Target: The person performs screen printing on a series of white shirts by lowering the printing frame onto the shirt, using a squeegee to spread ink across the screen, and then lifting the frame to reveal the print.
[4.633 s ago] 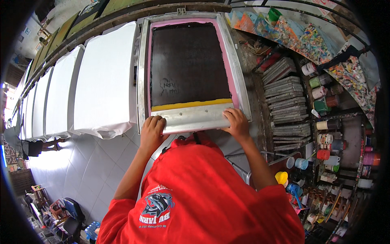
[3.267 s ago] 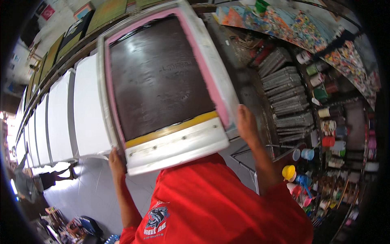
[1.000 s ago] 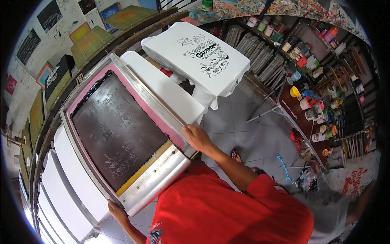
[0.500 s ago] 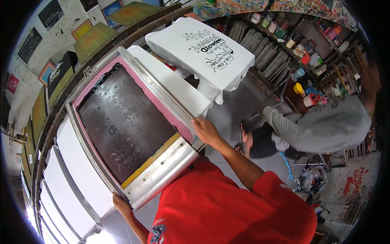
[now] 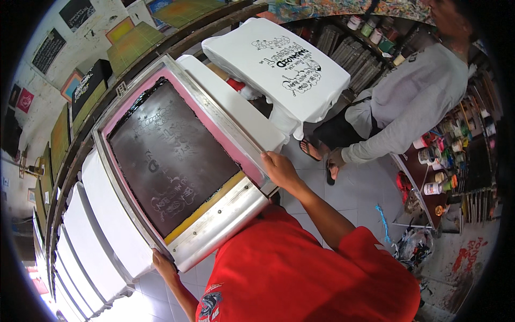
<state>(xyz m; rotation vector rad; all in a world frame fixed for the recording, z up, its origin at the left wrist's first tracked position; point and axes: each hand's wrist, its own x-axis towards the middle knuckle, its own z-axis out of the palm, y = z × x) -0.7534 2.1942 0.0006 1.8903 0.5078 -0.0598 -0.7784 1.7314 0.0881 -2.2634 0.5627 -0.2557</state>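
Note:
A large screen-printing frame (image 5: 101, 140) lies tilted before me, with a metal rim and pink mesh edges. Dark ink covers its mesh, and faint lettering and drawings show in it. Across the near end lies a squeegee (image 5: 217, 217) with a wide metal holder and a yellow blade against the ink. My left hand (image 5: 163, 263) closes on the frame's near left corner, its fingers partly hidden below. At the near right corner, my right hand (image 5: 280, 170) grips the frame's edge, thumb on top. The squeegee's ends come close to both hands.
A white shirt with a black print (image 5: 279, 64) is stretched over a board beyond the frame. More white-covered boards (image 5: 86, 236) line the left. A co-worker in a grey top (image 5: 416, 91) stands at the right, by shelves and a table (image 5: 416, 177) of paint pots.
The co-worker has straightened up and come nearer the printed shirt. My view has shifted slightly, moving the scene a little right. Both my hands keep their grip on the frame.

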